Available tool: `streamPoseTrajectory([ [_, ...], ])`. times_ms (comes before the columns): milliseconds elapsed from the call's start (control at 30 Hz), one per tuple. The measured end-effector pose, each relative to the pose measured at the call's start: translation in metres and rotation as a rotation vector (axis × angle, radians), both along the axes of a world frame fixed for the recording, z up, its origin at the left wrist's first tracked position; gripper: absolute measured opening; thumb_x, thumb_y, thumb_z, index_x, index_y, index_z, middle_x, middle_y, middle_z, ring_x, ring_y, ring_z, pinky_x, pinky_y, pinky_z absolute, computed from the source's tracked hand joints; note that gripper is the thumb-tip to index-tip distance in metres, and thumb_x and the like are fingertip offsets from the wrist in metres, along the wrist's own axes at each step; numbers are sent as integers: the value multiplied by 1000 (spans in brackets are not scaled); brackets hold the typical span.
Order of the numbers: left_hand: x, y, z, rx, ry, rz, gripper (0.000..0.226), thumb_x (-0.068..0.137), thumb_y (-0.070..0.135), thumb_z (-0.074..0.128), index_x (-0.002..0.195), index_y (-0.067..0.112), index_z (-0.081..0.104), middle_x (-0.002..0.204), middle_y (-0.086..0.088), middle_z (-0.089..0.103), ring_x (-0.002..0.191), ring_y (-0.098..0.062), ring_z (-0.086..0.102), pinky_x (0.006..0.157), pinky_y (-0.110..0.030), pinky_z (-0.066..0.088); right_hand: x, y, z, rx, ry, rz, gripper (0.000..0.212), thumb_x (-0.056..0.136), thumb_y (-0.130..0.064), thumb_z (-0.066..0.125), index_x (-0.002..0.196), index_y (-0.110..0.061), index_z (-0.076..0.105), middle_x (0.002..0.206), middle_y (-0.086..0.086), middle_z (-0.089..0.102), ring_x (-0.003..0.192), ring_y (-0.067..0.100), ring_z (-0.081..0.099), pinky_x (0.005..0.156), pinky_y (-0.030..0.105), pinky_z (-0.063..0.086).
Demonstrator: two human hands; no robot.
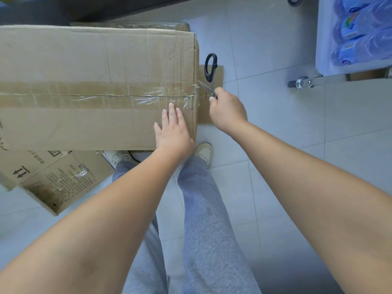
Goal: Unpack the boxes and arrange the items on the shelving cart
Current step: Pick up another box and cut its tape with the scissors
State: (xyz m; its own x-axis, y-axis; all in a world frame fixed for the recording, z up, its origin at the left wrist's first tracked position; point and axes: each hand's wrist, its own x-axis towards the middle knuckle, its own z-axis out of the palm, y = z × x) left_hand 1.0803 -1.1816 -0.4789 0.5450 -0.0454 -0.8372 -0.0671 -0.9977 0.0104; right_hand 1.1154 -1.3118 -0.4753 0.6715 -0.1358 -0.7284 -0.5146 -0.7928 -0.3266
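Observation:
A large taped cardboard box (pixel 89 81) fills the upper left, its top flaps sealed by clear tape along the middle seam. My left hand (pixel 172 130) lies flat with fingers spread on the box top near its right end. My right hand (pixel 226 112) grips black-handled scissors (pixel 210 71) by one blade, handles pointing away. The other blade's tip touches the taped seam at the box's right edge. The shelving cart (pixel 347 66) stands at the upper right, holding blue plastic-wrapped packs (pixel 364 30).
Flattened printed cardboard (pixel 53 179) lies on the tiled floor at lower left. A smaller cardboard piece (pixel 209 111) sits under the scissors. The cart's caster wheel (pixel 302 82) juts out at right. My legs and shoes are just below the box.

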Motion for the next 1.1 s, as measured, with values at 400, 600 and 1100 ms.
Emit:
streamPoseTrajectory([
  [400,3,16,-1,-79,46,-162,79,94,30,44,149,5,-7,156,-9,-20,145,-24,-10,115,-48,11,-3,22,3,-70,9,-56,13,99,-21,31,94,-13,41,106,14,59,81,30,43,66,32,31],
  [600,-1,27,-7,-60,33,-334,87,90,25,51,148,4,-11,155,-11,-22,145,-26,-11,115,-47,14,-5,26,3,-70,8,-100,13,99,-21,32,92,-12,39,105,14,59,81,31,42,66,32,31],
  [1100,2,33,-8,50,13,-560,89,92,24,51,146,2,-16,155,-12,-19,145,-26,-8,110,-56,15,-4,37,-3,-151,-10,-41,22,100,-19,31,112,-7,45,109,16,60,96,34,54,67,32,31],
])
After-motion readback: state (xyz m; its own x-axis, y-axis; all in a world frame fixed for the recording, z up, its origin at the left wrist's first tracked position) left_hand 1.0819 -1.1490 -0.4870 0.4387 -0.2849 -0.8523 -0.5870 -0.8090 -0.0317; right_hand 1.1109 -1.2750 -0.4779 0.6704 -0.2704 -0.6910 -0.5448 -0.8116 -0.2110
